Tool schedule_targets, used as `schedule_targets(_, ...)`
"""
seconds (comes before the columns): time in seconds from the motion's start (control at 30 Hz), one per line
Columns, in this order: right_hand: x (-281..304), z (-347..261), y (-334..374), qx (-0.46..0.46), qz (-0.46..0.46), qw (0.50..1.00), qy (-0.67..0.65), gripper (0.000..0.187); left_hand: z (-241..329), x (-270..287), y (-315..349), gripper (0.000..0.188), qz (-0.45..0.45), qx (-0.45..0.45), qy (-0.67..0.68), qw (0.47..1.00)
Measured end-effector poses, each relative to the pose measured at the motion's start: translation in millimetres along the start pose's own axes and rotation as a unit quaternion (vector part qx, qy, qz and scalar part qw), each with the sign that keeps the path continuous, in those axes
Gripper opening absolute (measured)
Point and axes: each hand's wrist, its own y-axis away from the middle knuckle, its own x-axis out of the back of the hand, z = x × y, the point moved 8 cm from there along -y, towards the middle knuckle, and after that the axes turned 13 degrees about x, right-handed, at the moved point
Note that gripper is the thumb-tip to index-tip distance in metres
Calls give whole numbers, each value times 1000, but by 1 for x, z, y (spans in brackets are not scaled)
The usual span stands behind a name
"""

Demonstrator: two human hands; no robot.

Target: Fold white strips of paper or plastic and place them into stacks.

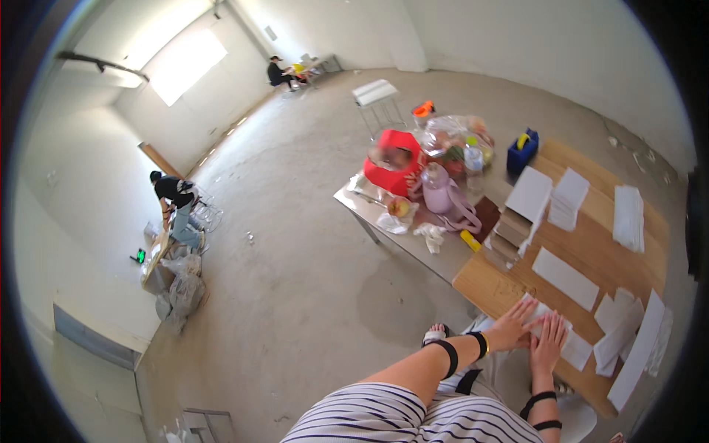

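My left hand (511, 325) and my right hand (548, 342) lie side by side at the near edge of the wooden board (484, 284). Both have their fingers stretched out, resting on a white paper piece (576, 350) that is partly hidden under them. Just beyond them is a flat white paper strip (566, 277). To the right of my hands, several white paper pieces (619, 325) overlap in a loose heap. A long white strip (636, 353) lies along the board's right side.
Farther back are a white paper stack (529, 193), more strips (629, 219), a blue tape dispenser (522, 153), a lilac bottle (437, 188), a clear bottle (473, 156), a red bag (390, 166) and a yellow item (470, 241). A stool (375, 92) and two people are across the room.
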Motion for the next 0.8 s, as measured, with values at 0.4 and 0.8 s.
schedule_targets(0.4,0,-4,-5,-7,-39,999,-1,69,-7,-18,-4,100,19,0,36,999)
schedule_targets(0.8,1,10,21,28,46,999,-4,61,6,-15,-3,95,27,22,191,981)
